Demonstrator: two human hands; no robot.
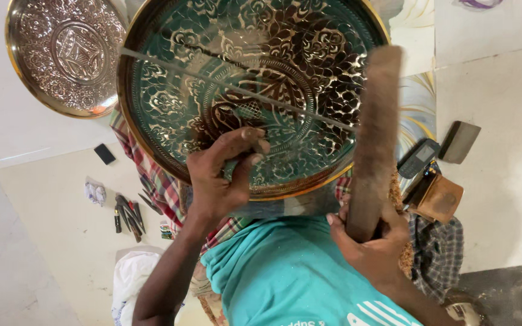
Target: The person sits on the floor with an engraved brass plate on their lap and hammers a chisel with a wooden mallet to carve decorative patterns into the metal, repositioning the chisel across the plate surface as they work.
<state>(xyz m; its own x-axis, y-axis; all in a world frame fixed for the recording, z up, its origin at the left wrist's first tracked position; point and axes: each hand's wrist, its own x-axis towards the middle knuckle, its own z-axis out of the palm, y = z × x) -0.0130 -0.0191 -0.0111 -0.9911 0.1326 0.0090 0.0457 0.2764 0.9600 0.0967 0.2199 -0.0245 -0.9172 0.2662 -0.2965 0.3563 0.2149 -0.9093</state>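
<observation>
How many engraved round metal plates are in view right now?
2: a large engraved plate in front of the person, under the left hand, and a smaller plate at upper left. Both run past the frame's top edge.

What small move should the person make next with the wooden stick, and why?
Probably bring the stick down onto the punch. The right hand holds it raised, while the left hand pinches the punch against the plate.

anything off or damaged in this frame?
Nothing looks damaged. The big engraved plate is intact; the left hand pinches a small tool against it and the right hand grips a wooden mallet. Only loose clutter: small tools scattered on the floor, and a second plate beside.
</observation>
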